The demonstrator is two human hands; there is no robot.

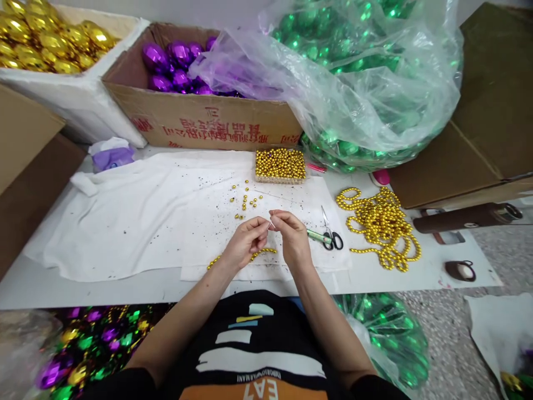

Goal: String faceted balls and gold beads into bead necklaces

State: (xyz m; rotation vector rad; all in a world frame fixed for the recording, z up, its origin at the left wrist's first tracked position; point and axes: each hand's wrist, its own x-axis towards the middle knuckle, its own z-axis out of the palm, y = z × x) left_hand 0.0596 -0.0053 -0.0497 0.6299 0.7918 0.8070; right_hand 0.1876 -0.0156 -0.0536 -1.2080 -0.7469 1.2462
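Over the white cloth [137, 216], my left hand [246, 243] and my right hand [293, 236] meet with thumbs and fingertips pinched together. A thin white thread [272, 224] shows between the fingertips, held by both hands. Below them a short string of gold beads [263, 251] lies on the cloth, partly hidden by my left hand. Several loose gold beads [245, 199] are scattered just beyond my fingers. Behind these stands a clear box of gold beads [280, 165]. Scissors with black handles [332, 239] lie right of my right hand, beside a green tool [317, 235].
A heap of gold bead strands [385, 222] lies at the right, near a brown flask [466, 218] and a tape roll [461, 270]. At the back stand a cardboard box [200, 119] of purple ornaments and a plastic bag [375, 105] of green ones. A purple packet [112, 158] sits left.
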